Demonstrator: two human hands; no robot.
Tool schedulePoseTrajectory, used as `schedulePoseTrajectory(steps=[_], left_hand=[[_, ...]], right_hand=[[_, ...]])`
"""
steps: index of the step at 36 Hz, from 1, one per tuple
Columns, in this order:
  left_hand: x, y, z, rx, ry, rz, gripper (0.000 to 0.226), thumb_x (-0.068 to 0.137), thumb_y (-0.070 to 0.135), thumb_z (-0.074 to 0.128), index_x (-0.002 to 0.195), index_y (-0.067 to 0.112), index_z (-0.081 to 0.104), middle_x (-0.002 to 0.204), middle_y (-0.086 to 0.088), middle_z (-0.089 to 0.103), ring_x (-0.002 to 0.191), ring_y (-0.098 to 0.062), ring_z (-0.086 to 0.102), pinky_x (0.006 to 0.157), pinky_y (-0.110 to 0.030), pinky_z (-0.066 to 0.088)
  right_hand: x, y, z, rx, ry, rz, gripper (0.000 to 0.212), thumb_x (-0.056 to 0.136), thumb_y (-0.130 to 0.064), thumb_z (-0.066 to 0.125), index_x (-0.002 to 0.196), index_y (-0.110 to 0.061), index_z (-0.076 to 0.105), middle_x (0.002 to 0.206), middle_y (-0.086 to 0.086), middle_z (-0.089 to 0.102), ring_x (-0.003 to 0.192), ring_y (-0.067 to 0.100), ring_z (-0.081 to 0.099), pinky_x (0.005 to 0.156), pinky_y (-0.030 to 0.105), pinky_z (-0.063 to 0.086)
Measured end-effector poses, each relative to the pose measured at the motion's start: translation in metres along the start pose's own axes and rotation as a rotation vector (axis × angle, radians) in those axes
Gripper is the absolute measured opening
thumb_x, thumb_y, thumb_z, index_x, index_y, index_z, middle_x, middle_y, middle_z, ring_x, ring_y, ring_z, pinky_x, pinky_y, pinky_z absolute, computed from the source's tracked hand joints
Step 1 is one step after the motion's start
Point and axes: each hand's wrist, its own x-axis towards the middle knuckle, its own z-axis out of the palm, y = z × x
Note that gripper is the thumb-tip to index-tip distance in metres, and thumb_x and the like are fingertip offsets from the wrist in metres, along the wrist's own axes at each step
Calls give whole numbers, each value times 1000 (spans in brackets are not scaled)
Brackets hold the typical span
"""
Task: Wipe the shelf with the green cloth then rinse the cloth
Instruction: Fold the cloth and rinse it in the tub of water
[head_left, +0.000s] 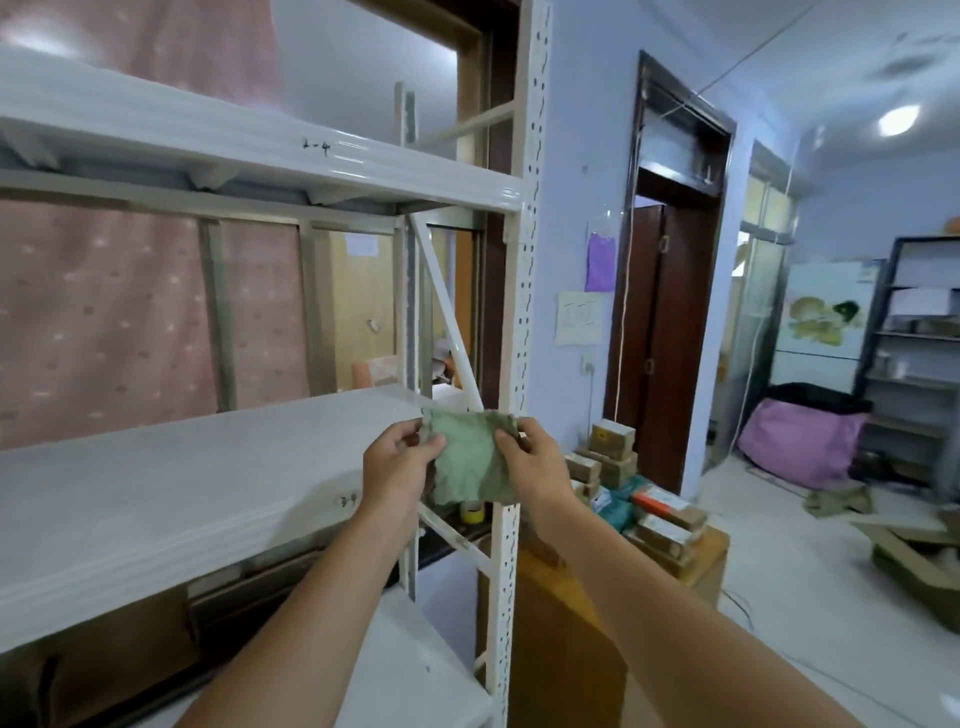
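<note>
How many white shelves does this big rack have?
3: the top shelf high up, the middle shelf left of the green cloth, and the bottom shelf lowest down. Others may be out of view.

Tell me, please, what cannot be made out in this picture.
Head view:
- Green cloth: far side faces away; side edges covered by the left hand and right hand pinching it.
- Shelf: left end cut off by the picture's edge.
- Mark on the shelf's front: too small to read.
- Yellow roll: mostly hidden behind the cloth.
- Wall note: too blurred to read.
</note>
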Motion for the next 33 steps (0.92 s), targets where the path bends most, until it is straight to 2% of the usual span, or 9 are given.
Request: schedulePoseTrajectory(steps=[3,7,12,14,16,19,21,25,33], left_hand=[[1,-16,53,10,-79,-27,22,88,2,74,103,18,71,107,-7,76,97,-26,74,85,-42,62],[4,-44,121,56,-174,-52,35,87,8,77,120,14,69,117,-7,73,104,-29,72,93,-49,60],[-11,-93,205,96,-288,-87,26,90,10,75,114,18,69,113,-3,73,98,-21,72,83,-40,62],[-22,-117,236,109,-338,-114,23,90,9,75,111,17,70,108,0,72,94,-17,71,75,-32,60],[-34,-140,262,125,-383,-153,20,90,8,74,105,20,68,104,2,71,94,-17,70,78,-33,59],[-49,-181,292,174,-452,-220,22,90,6,74,108,17,69,108,-4,73,96,-20,71,81,-35,61],[-57,-212,309,212,-503,-269,28,90,6,73,118,11,69,112,-5,73,97,-22,72,76,-32,61],[-70,-274,333,259,-572,-365,25,91,6,72,114,17,69,104,1,73,92,-17,73,68,-26,60],[-82,-433,331,435,-658,-592,19,92,7,71,110,13,70,98,0,73,95,-23,72,90,-42,61]], right_hand=[[12,14,-52,-31,72,7,9,100,-32,54,102,-28,62,99,-1,69,90,20,67,78,41,59],[23,43,-124,-83,171,1,14,97,-40,58,107,-32,64,104,-5,70,89,16,70,76,44,61],[24,81,-208,-109,295,59,8,98,-36,58,100,-33,64,99,-5,70,88,16,68,65,36,60],[19,101,-239,-117,345,103,8,96,-37,60,99,-32,65,97,-5,70,90,16,67,74,40,60],[10,121,-267,-106,383,162,12,93,-38,63,101,-30,66,96,-3,71,90,19,68,79,46,60],[-6,153,-303,-96,451,258,10,87,-36,67,95,-31,66,95,0,70,89,22,69,72,51,61],[-14,175,-321,-94,488,319,10,88,-30,68,97,-28,65,96,3,69,90,24,69,67,49,62],[-35,228,-344,-81,530,450,15,90,-25,66,105,-25,64,99,3,69,89,23,69,66,48,62],[-68,357,-340,-125,603,733,20,86,-15,66,103,-25,66,96,6,67,83,27,69,56,45,62]])
